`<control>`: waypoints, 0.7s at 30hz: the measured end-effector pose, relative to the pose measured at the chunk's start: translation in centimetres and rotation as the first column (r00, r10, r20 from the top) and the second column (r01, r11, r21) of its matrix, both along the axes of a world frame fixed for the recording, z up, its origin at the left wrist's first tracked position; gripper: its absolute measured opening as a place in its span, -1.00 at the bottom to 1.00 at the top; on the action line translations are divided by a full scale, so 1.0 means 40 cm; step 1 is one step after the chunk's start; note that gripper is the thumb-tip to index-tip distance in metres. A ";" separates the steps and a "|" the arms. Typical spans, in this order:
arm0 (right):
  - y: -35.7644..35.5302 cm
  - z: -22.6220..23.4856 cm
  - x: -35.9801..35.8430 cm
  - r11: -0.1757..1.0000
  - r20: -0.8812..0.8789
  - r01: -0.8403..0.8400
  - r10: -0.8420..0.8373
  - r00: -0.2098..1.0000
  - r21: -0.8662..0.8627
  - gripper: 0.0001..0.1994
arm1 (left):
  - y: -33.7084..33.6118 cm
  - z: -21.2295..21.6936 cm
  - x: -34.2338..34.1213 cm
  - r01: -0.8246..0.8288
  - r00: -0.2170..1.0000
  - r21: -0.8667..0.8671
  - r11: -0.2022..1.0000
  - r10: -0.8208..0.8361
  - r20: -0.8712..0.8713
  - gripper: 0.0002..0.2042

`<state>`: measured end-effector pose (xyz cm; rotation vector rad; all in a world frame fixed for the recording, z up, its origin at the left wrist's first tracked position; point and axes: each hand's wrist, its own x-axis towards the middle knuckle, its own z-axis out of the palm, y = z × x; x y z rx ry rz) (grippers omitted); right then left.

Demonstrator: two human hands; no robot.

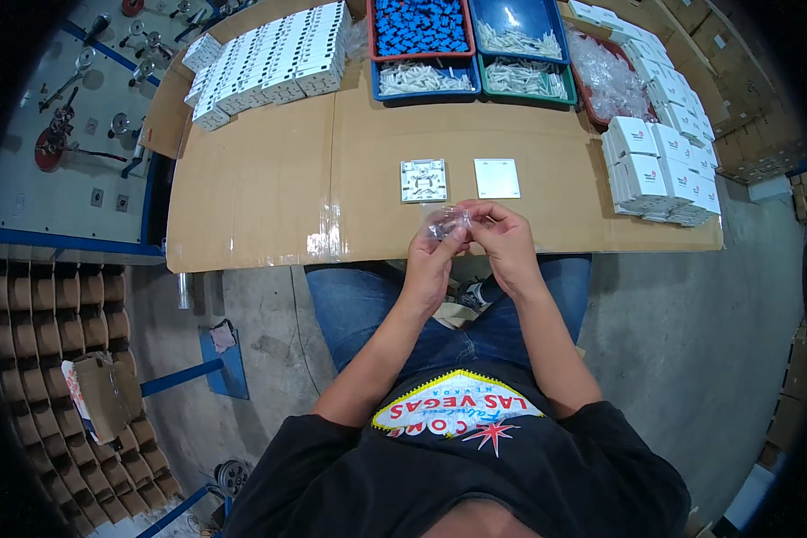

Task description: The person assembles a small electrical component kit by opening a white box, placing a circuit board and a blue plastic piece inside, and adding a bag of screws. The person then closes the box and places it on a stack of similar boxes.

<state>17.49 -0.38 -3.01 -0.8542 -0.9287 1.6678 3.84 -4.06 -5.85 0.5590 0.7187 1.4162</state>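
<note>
A small clear plastic bag [440, 221] is pinched between my two hands just over the table's near edge. My left hand [431, 260] grips its left side with thumb and fingers. My right hand [504, 240] has its thumb and fingertips pressed together at the bag's right end. Whether anything lies inside the bag is too small to tell. Just beyond my hands, a square white frame with a metal inner part [423, 181] lies on the cardboard. Right of it lies a flat, plain white square plate [497, 178].
Cardboard covers the table [260, 197]. Stacked white square units [273, 63] stand far left, more white stacks [663, 170] at right. Trays at the back hold blue parts [421, 27] and white plugs [426, 79]. A red tray with clear bags [605, 76] sits beside them.
</note>
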 end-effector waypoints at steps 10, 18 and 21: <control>0.015 -0.006 0.038 0.993 0.162 -0.106 0.112 0.980 -0.042 -0.88 | 0.010 -0.007 -0.026 -0.041 0.993 -0.108 0.993 0.029 -0.111 -0.78; 0.013 0.002 0.034 0.989 0.134 -0.136 0.143 0.981 -0.055 -0.88 | 0.016 0.004 -0.035 -0.149 0.971 -0.114 0.982 0.123 -0.205 -0.81; 0.013 0.003 0.041 0.983 0.108 -0.159 0.169 0.980 -0.096 -0.84 | 0.013 0.008 -0.032 -0.158 0.965 -0.095 0.983 0.134 -0.227 -0.82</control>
